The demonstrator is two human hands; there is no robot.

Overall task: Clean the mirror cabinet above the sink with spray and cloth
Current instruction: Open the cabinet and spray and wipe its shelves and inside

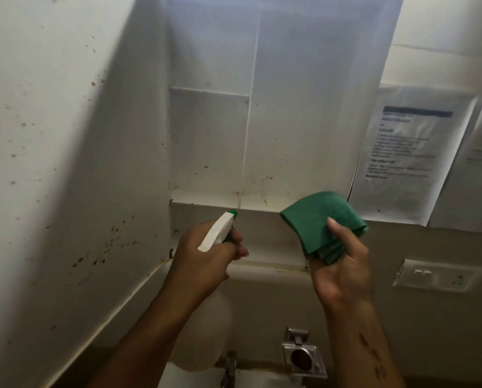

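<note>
Left hand (206, 256): curled round the spray bottle (216, 231) — nozzle aimed at the cabinet base.
Mirror cabinet (262, 107): open, directly above; interior speckled.
Right hand (343, 264): green cloth (318, 217) pinched, folded.
Risk: overspray may reach the posted notice (402, 152) — it hangs just beside the cabinet.

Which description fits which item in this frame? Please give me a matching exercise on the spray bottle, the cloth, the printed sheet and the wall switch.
Items:
1. spray bottle
2. green cloth
3. printed sheet
4. wall switch

Descriptions:
A. taped up right of the cabinet
B. held in the left hand
C. on the wall, low at the right
D. folded, pinched in the right hand

Pairs: 1-B, 2-D, 3-A, 4-C
</note>
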